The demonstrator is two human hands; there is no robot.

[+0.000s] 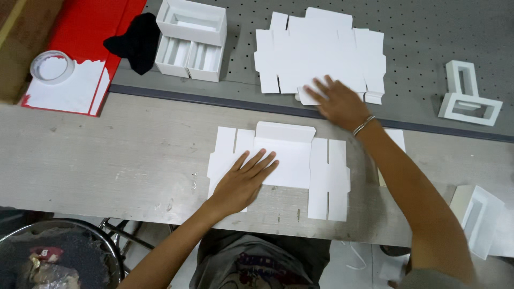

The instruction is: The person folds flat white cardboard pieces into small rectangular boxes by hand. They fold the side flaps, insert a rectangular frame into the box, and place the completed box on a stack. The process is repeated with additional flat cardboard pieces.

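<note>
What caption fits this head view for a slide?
Left hand flat on a white cardboard cutout on the table; right hand on a stack of cutouts.

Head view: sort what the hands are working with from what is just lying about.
In hand:
- left hand flat on the die-cut white card blank
- right hand on the stack of flat blanks

Lying about:
- tape roll
- red sheet
- black cloth
- finished white boxes
- white frame pieces
</note>
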